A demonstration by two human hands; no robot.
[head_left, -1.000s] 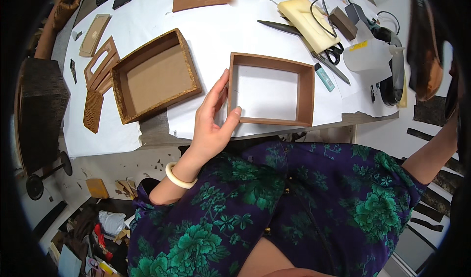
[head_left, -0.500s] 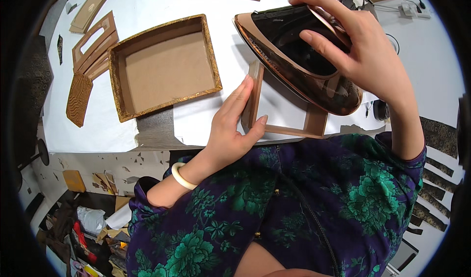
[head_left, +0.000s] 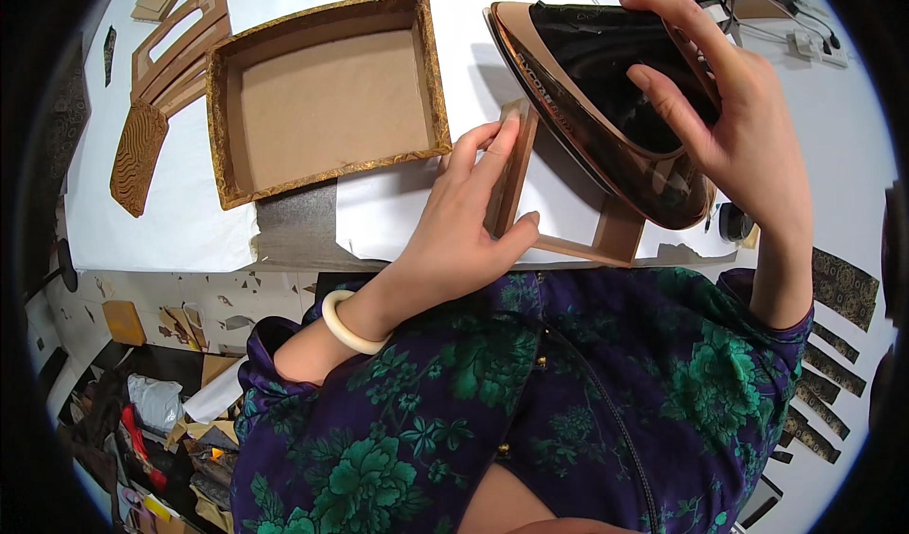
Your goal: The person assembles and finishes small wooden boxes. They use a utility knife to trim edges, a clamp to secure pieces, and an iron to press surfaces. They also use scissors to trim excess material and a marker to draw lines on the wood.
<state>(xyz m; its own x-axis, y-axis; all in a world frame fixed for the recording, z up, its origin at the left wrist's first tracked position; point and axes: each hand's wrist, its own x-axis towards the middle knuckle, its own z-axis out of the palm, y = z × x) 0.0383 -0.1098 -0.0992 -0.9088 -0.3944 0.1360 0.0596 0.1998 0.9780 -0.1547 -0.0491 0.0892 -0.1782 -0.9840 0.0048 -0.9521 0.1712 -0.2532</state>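
My right hand (head_left: 743,122) is wrapped round the handle of a black and copper clothes iron (head_left: 597,65), its thumb over the near side. The iron is tilted over a shallow brown rectangular frame (head_left: 621,231), hiding part of it; whether its soleplate touches the frame I cannot tell. With my left hand (head_left: 459,203) I grip the frame's left side, fingers along the outer wall and upper edge, thumb at the near corner. Left of this hand stands an open box (head_left: 432,75) with gold-brown patterned covering and a plain tan inside.
Brown board pieces with cut-outs (head_left: 204,37) lie at the far left, beside a wavy-patterned brown piece (head_left: 139,160). White paper (head_left: 180,240) covers much of the table. Cables (head_left: 791,23) and a small black round object (head_left: 734,222) are at the right. Patterned strips (head_left: 824,382) lie farther right.
The whole view has shifted a little. My left fingers now bend over the frame's upper edge, where they lay straighter along it before. My right hand keeps its hold on the iron.
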